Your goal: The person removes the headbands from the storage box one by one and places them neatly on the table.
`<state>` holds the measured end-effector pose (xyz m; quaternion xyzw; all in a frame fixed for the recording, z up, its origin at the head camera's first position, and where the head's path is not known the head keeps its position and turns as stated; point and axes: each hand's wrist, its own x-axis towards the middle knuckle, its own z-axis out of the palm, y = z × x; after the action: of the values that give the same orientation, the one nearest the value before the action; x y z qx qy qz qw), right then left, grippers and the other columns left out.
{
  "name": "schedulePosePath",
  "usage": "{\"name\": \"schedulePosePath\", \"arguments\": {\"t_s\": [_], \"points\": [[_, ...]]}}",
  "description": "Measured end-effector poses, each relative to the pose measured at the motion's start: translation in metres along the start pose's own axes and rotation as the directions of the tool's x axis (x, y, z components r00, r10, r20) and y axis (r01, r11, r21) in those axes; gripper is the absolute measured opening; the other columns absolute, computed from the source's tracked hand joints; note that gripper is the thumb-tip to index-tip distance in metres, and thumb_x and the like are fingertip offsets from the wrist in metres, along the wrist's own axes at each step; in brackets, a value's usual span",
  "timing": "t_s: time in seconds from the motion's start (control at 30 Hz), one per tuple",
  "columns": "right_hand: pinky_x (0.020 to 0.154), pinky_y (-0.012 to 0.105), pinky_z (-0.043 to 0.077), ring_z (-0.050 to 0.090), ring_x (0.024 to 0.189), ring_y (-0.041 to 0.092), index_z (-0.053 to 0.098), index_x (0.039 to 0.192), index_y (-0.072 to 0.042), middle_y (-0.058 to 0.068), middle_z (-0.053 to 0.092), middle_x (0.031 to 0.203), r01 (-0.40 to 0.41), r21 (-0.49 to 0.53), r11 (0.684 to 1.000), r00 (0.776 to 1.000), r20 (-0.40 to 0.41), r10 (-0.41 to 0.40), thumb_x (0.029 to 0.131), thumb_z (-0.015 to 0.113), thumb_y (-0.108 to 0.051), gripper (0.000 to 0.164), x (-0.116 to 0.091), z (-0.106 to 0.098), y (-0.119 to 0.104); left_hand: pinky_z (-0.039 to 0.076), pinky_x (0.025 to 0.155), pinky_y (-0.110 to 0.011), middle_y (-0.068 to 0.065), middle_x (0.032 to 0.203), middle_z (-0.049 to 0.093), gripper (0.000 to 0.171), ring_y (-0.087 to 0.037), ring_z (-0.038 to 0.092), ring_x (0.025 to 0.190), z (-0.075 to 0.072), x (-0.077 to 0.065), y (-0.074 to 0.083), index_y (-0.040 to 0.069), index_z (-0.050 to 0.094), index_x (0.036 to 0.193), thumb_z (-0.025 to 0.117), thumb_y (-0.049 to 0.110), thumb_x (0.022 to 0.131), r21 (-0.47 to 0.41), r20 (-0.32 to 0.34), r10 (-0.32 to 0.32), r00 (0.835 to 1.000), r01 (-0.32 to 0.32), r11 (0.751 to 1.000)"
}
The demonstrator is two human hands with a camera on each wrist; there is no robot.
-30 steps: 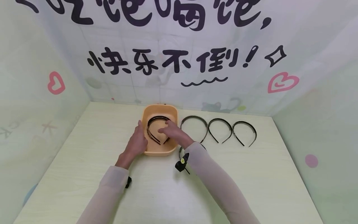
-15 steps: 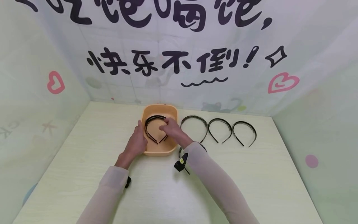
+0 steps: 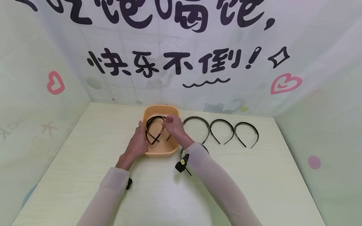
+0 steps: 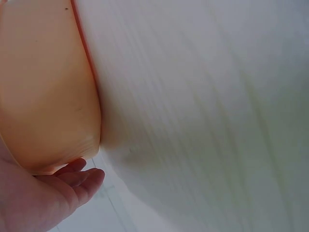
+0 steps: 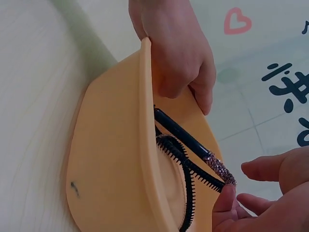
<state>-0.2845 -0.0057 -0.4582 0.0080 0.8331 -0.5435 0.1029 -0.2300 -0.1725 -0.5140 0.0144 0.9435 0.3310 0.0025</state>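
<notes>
An orange plastic basin [image 3: 159, 154] stands at the back of the table with black toothed headbands [image 5: 188, 203] inside. My left hand [image 3: 138, 141] grips its left wall; in the right wrist view those fingers hook over the rim. In the left wrist view, the left fingertips [image 4: 91, 181] curl at the basin's edge. My right hand [image 3: 174, 128] reaches over the right side and pinches a black headband with a glittery pink section [image 5: 219, 166]. That headband is tilted up, its lower end [image 3: 152, 142] crossing the others in the basin.
To the right of the basin, three headbands lie in a row: a left one [image 3: 196, 118], a middle one [image 3: 222, 120] and a right one [image 3: 247, 123]. Another headband [image 3: 188, 171] lies partly under the right sleeve. A printed wall sheet [image 3: 158, 91] rises behind the table.
The right hand has closed on one headband in the basin and turned it up and leftward, apart from the others. The left hand stays on the basin's wall.
</notes>
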Motion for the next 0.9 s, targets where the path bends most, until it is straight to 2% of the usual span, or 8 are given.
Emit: {"name": "schedulePosePath", "arguments": {"t_s": [0.17,0.2,0.3,0.4,0.47,0.73,0.9], "points": [[0.065,0.023,0.048,0.058,0.08,0.014,0.07,0.115,0.0,0.009,0.068,0.102,0.01,-0.058,0.998,1.0,0.002,-0.01,0.092,0.069,-0.009,0.025,-0.001,0.002,0.002,0.044,0.097,-0.058,-0.038,0.151,0.024,0.077,-0.046,0.051,0.117,0.0,-0.001,0.001,-0.007,-0.006,0.155,0.039,-0.001,0.093,-0.007,0.02,-0.016,1.0,0.016,1.0],[0.066,0.024,0.051,0.06,0.08,0.014,0.07,0.115,-0.001,0.009,0.068,0.101,0.008,-0.059,0.998,1.0,0.004,-0.008,0.091,0.069,-0.009,0.025,-0.001,0.002,0.003,0.044,0.097,-0.058,-0.038,0.151,0.024,0.077,-0.046,0.051,0.117,0.0,-0.001,0.001,-0.007,-0.006,0.155,0.039,-0.001,0.093,-0.006,0.022,-0.017,1.0,0.017,1.0],[0.071,0.032,0.058,0.067,0.077,0.018,0.066,0.117,0.001,0.014,0.07,0.102,-0.013,0.022,1.0,1.0,0.028,0.013,0.091,0.068,-0.004,0.027,-0.002,0.001,0.004,0.045,0.095,-0.057,-0.038,0.151,0.024,0.076,-0.046,0.052,0.113,0.0,-0.001,0.001,-0.007,-0.006,0.155,0.039,-0.001,0.094,0.002,0.021,-0.012,1.0,0.012,1.0],[0.073,0.039,0.059,0.071,0.07,0.021,0.063,0.116,0.003,0.021,0.071,0.101,-0.045,0.114,0.992,0.998,0.052,0.039,0.091,0.066,0.001,0.026,-0.003,-0.001,0.004,0.045,0.095,-0.057,-0.038,0.151,0.024,0.076,-0.046,0.052,0.113,0.0,0.0,0.0,-0.008,-0.006,0.155,0.039,0.0,0.094,0.01,0.016,-0.005,1.0,0.004,1.0],[0.073,0.04,0.059,0.071,0.066,0.021,0.063,0.115,0.003,0.022,0.071,0.1,-0.055,0.115,0.992,0.997,0.051,0.05,0.089,0.067,0.002,0.026,-0.003,-0.003,0.005,0.044,0.095,-0.058,-0.039,0.15,0.024,0.075,-0.047,0.052,0.115,0.0,0.0,0.0,-0.008,-0.006,0.154,0.038,0.0,0.094,0.015,0.012,0.004,1.0,-0.004,1.0],[0.074,0.044,0.059,0.071,0.068,0.022,0.066,0.122,0.0,0.022,0.072,0.104,-0.036,0.062,0.997,0.999,0.023,0.035,0.089,0.067,0.002,0.033,-0.001,-0.017,0.011,0.044,0.097,-0.059,-0.039,0.151,0.024,0.073,-0.049,0.051,0.117,0.0,-0.001,0.0,-0.009,-0.005,0.154,0.035,0.0,0.094,0.023,0.012,0.015,1.0,-0.015,1.0],[0.072,0.04,0.059,0.072,0.073,0.024,0.064,0.126,-0.002,0.019,0.069,0.102,-0.025,0.114,0.993,1.0,0.003,0.024,0.09,0.066,0.002,0.036,-0.002,-0.027,0.012,0.044,0.097,-0.059,-0.039,0.15,0.025,0.073,-0.049,0.052,0.115,-0.002,-0.001,0.0,-0.01,-0.005,0.154,0.034,0.0,0.094,0.032,0.011,0.013,1.0,-0.014,0.999]]}}
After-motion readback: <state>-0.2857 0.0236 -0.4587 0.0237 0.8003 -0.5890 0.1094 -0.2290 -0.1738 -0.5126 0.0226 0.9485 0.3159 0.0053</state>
